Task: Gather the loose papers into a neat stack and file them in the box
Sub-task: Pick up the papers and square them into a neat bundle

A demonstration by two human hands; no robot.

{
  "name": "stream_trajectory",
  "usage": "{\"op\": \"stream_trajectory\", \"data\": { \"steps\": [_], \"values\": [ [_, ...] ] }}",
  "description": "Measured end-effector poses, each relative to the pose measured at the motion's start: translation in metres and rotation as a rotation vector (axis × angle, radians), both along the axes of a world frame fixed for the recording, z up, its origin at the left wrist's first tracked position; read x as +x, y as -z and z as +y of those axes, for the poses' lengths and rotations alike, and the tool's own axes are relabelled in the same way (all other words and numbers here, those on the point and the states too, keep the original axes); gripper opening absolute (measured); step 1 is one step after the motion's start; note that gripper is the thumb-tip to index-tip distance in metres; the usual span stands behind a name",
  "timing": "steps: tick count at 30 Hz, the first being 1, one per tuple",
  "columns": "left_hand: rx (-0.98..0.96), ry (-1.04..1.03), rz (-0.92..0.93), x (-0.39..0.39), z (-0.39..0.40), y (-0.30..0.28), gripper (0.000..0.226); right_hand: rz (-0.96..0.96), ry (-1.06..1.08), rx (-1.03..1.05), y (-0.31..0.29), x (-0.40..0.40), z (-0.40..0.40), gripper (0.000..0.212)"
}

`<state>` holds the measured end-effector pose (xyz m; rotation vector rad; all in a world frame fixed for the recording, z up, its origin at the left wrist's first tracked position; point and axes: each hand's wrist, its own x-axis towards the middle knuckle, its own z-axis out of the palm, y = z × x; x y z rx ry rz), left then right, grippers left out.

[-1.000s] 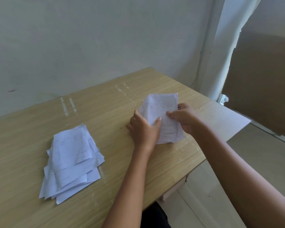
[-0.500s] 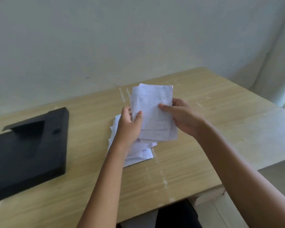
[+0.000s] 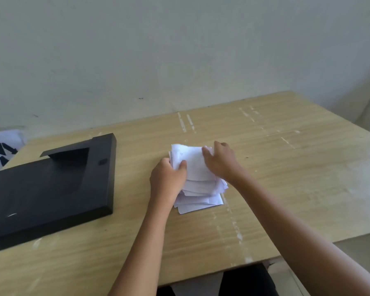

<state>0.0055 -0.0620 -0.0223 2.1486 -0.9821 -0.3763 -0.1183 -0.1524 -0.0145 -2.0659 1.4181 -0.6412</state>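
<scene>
A ragged pile of white papers (image 3: 198, 186) lies on the wooden table (image 3: 286, 178) near its middle. The sheets sit fanned and uneven, with lower edges sticking out toward me. My left hand (image 3: 169, 178) grips the pile's left side, thumb on top of the upper sheets. My right hand (image 3: 220, 161) presses down on the pile's top right corner with its fingers curled over the far edge. A flat black file box (image 3: 51, 182) lies on the table to the left of the pile, apart from it.
A pale wall runs behind the table. A white cloth with dark markings (image 3: 4, 148) shows past the table's far left corner. The table's front edge is close to my body, and its right edge drops to the floor.
My hands have lowered the held sheets onto the pile lying on the table. The view has swung further left, so the black box shows more fully.
</scene>
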Motion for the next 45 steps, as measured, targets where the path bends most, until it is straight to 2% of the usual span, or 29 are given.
{"op": "stream_trajectory", "data": {
  "steps": [2, 4, 7, 10, 12, 14, 16, 22, 25, 27, 29, 30, 32, 34, 36, 38, 42, 45],
  "values": [
    [0.047, -0.014, -0.24, 0.002, 0.006, -0.001, 0.043, -0.134, 0.108, -0.021, 0.008, -0.011, 0.009, 0.033],
    [0.046, -0.089, -0.363, 0.006, 0.012, 0.001, 0.054, -0.158, 0.157, 0.01, 0.015, -0.02, 0.024, 0.034],
    [0.209, -0.121, -0.365, 0.009, 0.014, 0.016, 0.071, 0.067, 0.061, -0.038, 0.033, -0.022, 0.038, 0.039],
    [0.325, -0.077, -0.341, -0.005, 0.006, 0.029, 0.081, 0.242, 0.004, -0.02, 0.042, -0.015, 0.051, 0.07],
    [0.329, -0.067, -0.295, -0.017, -0.001, 0.028, 0.079, 0.321, 0.001, -0.068, 0.043, -0.013, 0.057, 0.073],
    [0.324, -0.069, -0.335, -0.028, -0.004, 0.023, 0.075, 0.363, 0.005, -0.104, 0.043, -0.012, 0.061, 0.073],
    [0.307, -0.081, -0.389, -0.034, -0.006, 0.019, 0.063, 0.377, 0.016, -0.089, 0.044, -0.011, 0.062, 0.075],
    [0.339, -0.017, -0.348, -0.027, -0.016, 0.002, 0.039, 0.437, 0.002, -0.097, 0.045, -0.01, 0.061, 0.074],
    [0.216, -0.005, -0.164, -0.01, -0.014, -0.006, 0.025, 0.46, -0.006, -0.102, 0.043, -0.01, 0.062, 0.074],
    [0.159, -0.005, -0.073, 0.002, -0.009, -0.008, 0.01, 0.462, -0.003, -0.098, 0.043, -0.01, 0.062, 0.074],
    [0.152, 0.008, -0.025, 0.007, -0.005, -0.009, 0.029, 0.46, -0.004, -0.096, 0.043, -0.01, 0.062, 0.074],
    [0.171, 0.02, -0.022, 0.007, -0.004, -0.011, 0.031, 0.46, -0.005, -0.098, 0.043, -0.01, 0.062, 0.074],
    [0.239, 0.049, -0.077, 0.004, -0.005, -0.014, 0.027, 0.45, -0.006, -0.104, 0.043, -0.01, 0.062, 0.075],
    [0.349, 0.084, -0.216, -0.001, -0.009, -0.012, 0.02, 0.433, -0.006, -0.11, 0.043, -0.011, 0.062, 0.075],
    [0.444, 0.071, -0.29, -0.007, -0.015, -0.007, 0.03, 0.406, -0.005, -0.12, 0.043, -0.012, 0.063, 0.075],
    [0.48, 0.018, -0.263, -0.013, -0.02, -0.003, 0.042, 0.364, -0.006, -0.116, 0.042, -0.014, 0.062, 0.074],
    [0.386, 0.03, -0.181, -0.015, -0.022, -0.006, 0.04, 0.214, 0.01, -0.083, 0.042, -0.017, 0.058, 0.073],
    [0.321, 0.078, -0.182, -0.008, -0.017, -0.008, 0.038, 0.091, 0.001, -0.024, 0.042, -0.02, 0.05, 0.06]
  ]
}}
